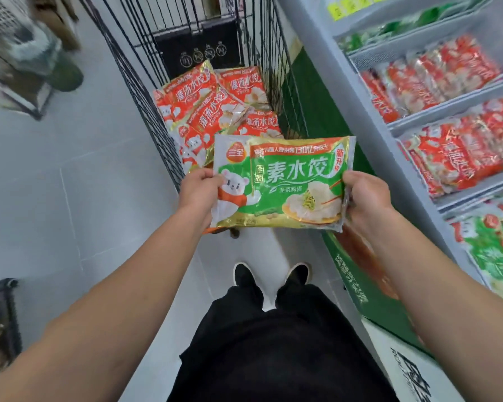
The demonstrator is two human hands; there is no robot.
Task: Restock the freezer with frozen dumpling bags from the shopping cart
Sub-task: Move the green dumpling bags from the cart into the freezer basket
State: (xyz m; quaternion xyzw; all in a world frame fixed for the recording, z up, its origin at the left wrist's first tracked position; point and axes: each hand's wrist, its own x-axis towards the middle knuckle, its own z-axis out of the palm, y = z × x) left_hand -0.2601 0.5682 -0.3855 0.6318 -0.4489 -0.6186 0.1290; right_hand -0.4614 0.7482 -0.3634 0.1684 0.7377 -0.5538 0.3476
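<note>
Gripping green bag [282, 181]; cart [145, 82], blurred freezer [369, 111] flanking.

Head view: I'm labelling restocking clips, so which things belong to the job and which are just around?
Job: green dumpling bag in left hand and right hand; red bags; shopping cart; freezer.
Around: dark basket; floor rack.

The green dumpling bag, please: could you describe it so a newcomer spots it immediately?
Find the wire shopping cart left of the freezer. Just in front, left hand and right hand hold the green dumpling bag flat. The cart's bags are red-orange.
</note>
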